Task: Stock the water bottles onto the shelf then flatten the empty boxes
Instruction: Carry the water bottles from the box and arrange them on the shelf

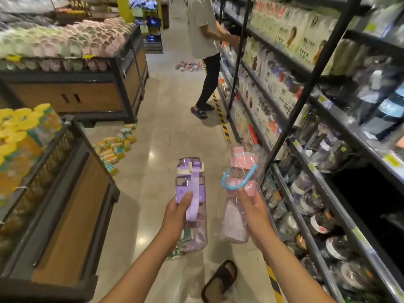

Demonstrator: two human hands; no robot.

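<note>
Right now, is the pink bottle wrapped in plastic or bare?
Wrapped. Clear crinkled plastic shows around the pink bottle, sticking out past its lid and sides; the right hand grips it.

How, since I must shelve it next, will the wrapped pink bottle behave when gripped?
The pink bottle wears loose clear film, so it may slip in the right hand. It looks empty, so probably light. Its blue strap likely flops.

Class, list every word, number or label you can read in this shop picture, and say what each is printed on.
No text here reads clearly.
White boxes, upper right: printed characters, too blurred to read.
Yellow price tags, right side: too small and blurred.
Purple bottle and pink bottle: no legible print.
</note>
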